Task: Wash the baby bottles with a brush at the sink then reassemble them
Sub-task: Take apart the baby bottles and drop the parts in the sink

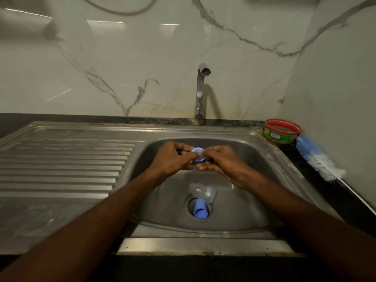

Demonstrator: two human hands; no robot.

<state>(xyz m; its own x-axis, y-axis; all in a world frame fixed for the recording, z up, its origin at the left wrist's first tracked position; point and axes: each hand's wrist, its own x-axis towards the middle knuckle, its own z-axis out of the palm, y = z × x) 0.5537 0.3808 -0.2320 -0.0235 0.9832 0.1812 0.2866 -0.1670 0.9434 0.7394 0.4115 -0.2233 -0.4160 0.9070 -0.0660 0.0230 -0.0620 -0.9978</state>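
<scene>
Blue plastic shows between the fingertips (188,153) at the centre of the frame: a small blue collar ring (197,150) with a clear teat (199,153) seated in it. The left hand (173,157) pinches it from the left side, fingers curled in close, and the right hand (219,159) pinches it from the right, its fingers tucked under the ring; how far the teat sits through the ring seems hard to judge from this angle. Both hands hang over the steel sink (254,159) basin, above its bottom and apart from it.

Below the hands, a clear bottle piece (201,192) lies on its side at the drain (190,208), touching a blue tube-shaped cap (200,210) that rests in the drain opening. Behind the basin, the tap (200,94) stands upright against the marble wall. At centre right of the frame, a red and green tub (281,132) sits on the dark counter, and just beside it lies a bottle brush (317,157) with blue and white bristles, its thin handle running toward the right edge. The ribbed draining board (61,163) fills the left.
</scene>
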